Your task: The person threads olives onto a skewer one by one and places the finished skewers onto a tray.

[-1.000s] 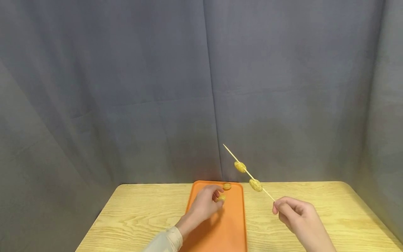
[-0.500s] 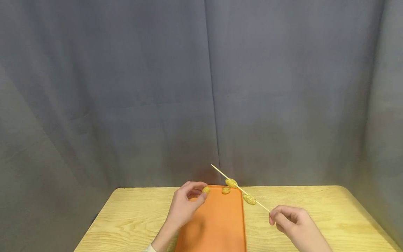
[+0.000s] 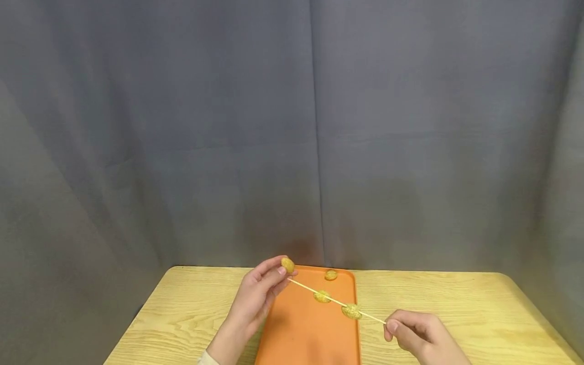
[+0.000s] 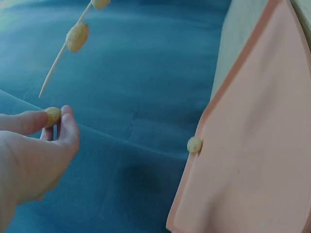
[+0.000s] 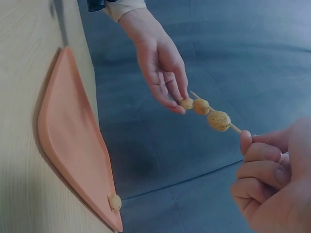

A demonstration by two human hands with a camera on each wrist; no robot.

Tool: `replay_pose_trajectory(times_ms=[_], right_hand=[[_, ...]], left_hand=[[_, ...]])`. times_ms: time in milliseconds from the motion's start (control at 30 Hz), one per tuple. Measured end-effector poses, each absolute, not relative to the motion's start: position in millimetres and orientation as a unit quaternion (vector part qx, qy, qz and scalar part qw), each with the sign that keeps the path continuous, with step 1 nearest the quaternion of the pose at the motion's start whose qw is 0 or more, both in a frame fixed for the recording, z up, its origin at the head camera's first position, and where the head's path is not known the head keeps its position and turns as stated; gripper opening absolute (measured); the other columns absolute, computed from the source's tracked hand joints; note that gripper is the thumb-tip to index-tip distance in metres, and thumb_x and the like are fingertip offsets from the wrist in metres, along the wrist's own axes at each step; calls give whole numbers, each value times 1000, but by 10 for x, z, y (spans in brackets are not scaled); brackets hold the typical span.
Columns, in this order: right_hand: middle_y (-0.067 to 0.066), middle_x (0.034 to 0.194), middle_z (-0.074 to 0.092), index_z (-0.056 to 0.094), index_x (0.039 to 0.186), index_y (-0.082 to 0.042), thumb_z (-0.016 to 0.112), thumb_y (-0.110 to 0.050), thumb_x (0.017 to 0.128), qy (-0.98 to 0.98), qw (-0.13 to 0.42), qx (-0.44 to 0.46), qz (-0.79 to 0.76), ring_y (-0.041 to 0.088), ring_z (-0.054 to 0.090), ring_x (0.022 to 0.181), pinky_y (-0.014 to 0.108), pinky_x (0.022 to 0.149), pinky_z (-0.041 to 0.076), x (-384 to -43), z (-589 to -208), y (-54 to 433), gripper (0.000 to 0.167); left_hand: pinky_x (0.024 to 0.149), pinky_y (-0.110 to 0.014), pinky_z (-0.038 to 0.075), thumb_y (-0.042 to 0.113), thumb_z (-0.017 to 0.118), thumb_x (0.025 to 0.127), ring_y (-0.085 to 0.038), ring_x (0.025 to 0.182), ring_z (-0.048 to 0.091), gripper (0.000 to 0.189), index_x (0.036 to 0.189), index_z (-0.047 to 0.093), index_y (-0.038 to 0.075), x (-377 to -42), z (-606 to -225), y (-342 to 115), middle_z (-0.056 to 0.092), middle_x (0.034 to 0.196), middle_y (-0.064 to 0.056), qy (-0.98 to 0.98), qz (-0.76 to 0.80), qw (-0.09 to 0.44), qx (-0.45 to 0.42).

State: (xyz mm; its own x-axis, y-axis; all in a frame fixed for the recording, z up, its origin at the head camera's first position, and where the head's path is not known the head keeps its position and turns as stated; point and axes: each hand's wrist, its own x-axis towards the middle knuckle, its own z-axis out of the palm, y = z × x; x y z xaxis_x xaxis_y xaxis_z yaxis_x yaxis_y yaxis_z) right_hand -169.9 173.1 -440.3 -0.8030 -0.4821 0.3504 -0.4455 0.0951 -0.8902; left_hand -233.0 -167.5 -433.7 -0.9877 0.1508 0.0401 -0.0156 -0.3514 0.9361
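Observation:
Between thumb and fingers my left hand point(image 3: 251, 301) pinches a wrinkled, yellow-brown oval piece point(image 3: 288, 264), held up over the tray's far left. My right hand point(image 3: 422, 332) pinches the blunt end of a thin wooden skewer point(image 3: 302, 285), which slants up to the left. Two similar pieces are threaded on it, one near the middle point(image 3: 322, 296) and a larger-looking one nearer the right hand point(image 5: 218, 121). The skewer's pointed tip point(image 4: 41, 93) hangs just short of the piece in my left hand, with a small gap in the left wrist view.
Beneath the hands an orange tray point(image 3: 310, 334) lies on a light wooden table point(image 3: 456, 299). One more oval piece point(image 3: 330, 275) lies at the tray's far right edge. A grey-blue curtain point(image 3: 228, 152) hangs behind the table and along its sides.
My left hand has lifted its oval piece off the tray, moved left and turned it upward. The right hand has lowered the skewer, bringing its tip down and left to that piece.

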Motion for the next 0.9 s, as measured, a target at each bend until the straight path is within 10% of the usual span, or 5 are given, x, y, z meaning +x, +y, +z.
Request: replay_pose_trajectory(times_ms=[300, 900], right_hand=[[6, 53, 30, 64, 86, -18, 53, 0, 100, 793, -95, -268, -539, -9, 26, 50, 18, 37, 28, -1643, -4453, 1659, 25], [-10, 56, 28, 68, 83, -16, 61, -18, 100, 849, -47, -121, -512, -2, 26, 48, 20, 42, 32, -1547, -4384, 1578, 19]], left_hand=[[113, -32, 44, 4, 53, 102, -23, 132, 57, 49, 146, 37, -8, -2274, -4272, -1601, 62, 136, -15, 439, 893, 87, 55], [107, -33, 51, 10, 66, 95, -20, 116, 67, 43, 133, 55, -6, -2136, -4213, -1462, 67, 125, -13, 505, 862, 1, 46]])
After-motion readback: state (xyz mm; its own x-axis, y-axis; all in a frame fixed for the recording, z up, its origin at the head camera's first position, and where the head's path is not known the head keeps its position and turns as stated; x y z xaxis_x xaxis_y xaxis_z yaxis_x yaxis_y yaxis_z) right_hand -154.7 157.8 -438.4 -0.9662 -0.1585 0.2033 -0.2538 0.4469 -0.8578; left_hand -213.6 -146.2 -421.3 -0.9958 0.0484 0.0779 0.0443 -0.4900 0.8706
